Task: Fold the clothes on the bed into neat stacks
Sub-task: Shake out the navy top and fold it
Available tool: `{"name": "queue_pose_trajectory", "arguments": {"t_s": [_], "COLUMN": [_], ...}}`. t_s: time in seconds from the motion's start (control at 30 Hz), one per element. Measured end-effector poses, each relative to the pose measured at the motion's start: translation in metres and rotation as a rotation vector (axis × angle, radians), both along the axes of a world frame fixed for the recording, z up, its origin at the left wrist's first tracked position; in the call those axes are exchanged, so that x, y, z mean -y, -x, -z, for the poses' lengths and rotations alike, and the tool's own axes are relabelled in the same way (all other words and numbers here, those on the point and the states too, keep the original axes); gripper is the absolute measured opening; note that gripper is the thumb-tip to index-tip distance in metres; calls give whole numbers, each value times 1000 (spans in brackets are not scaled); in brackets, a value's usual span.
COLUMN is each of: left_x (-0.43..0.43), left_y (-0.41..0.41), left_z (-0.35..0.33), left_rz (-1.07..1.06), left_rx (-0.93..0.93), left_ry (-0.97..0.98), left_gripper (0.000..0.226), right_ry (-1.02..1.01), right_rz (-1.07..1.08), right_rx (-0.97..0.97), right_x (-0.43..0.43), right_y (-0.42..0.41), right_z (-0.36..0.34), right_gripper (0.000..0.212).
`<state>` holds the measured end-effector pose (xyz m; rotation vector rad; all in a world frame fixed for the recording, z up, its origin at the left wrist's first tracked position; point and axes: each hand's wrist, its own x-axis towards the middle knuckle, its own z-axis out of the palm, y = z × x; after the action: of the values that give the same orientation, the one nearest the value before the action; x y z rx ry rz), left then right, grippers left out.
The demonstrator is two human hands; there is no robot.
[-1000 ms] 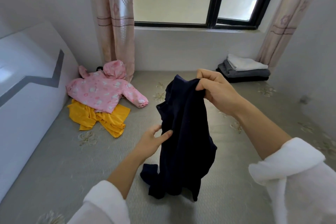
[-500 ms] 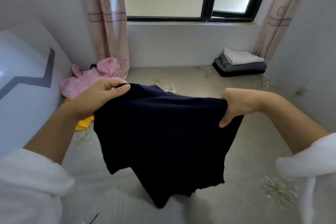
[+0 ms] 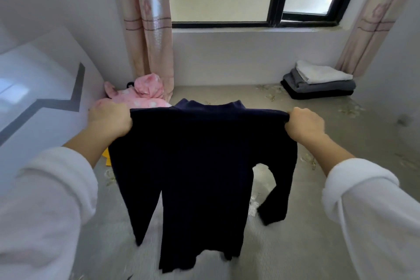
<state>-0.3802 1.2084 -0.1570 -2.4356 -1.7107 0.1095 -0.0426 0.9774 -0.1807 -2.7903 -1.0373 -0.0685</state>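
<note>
A dark navy long-sleeved top hangs spread out in front of me, above the grey bed. My left hand grips its left shoulder and my right hand grips its right shoulder. Both sleeves dangle down at the sides. Behind the top, at the far left, lies a pink hooded jacket on a yellow garment, both mostly hidden. A folded stack of white, grey and black clothes sits at the far right of the bed.
A white headboard panel with a grey zigzag stripe runs along the left. The window wall and pink curtains close off the far end. A white wall bounds the right side.
My hands have moved apart along the top's upper edge to its shoulders. The top now hangs flat and full length, with its sleeves fallen free.
</note>
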Motion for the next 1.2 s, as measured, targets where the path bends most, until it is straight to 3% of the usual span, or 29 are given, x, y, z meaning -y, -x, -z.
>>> {"name": "queue_pose_trajectory", "arguments": {"t_s": [0.03,0.1,0.17,0.2,0.27,0.3,0.37,0.5,0.63,0.7,0.83,1.0,1.1,1.2], "left_x": [-3,-15,-23,-22,-13,-9,-3,19,74,100,146,200,220,241], "left_y": [-4,-10,-18,-22,-29,-33,-39,-25,19,41,74,98,106,115], "left_z": [2,2,1,2,8,14,34,96,173,217,304,365,384,398], "left_rz": [-30,-82,-171,-245,-349,-332,-290,-173,90,74,-176,-318,-298,-394], "left_rx": [5,87,441,744,1334,1551,1799,1600,1491,1386,1032,566,454,496], "left_ry": [-18,-13,149,323,693,792,780,382,178,218,355,716,788,872], "left_gripper": [34,39,38,34,36,38,34,24,32,35,33,56,60,59], "right_ry": [-111,-389,-662,-780,-941,-981,-990,-805,-525,-359,44,446,557,668], "right_rz": [56,203,293,271,141,88,32,9,-142,-184,-180,-152,-162,-188], "right_rx": [-141,-608,-951,-971,-788,-673,-515,-290,-101,-79,-204,-455,-506,-512], "right_x": [-7,-25,-36,-40,-41,-37,-28,8,62,85,120,149,170,196], "right_y": [-2,-4,-3,-3,3,9,19,32,41,46,66,91,107,114], "right_z": [1,-2,-7,-7,-3,0,13,52,109,145,221,300,332,357], "right_gripper": [24,28,32,33,35,39,46,60,61,62,61,60,60,58]}}
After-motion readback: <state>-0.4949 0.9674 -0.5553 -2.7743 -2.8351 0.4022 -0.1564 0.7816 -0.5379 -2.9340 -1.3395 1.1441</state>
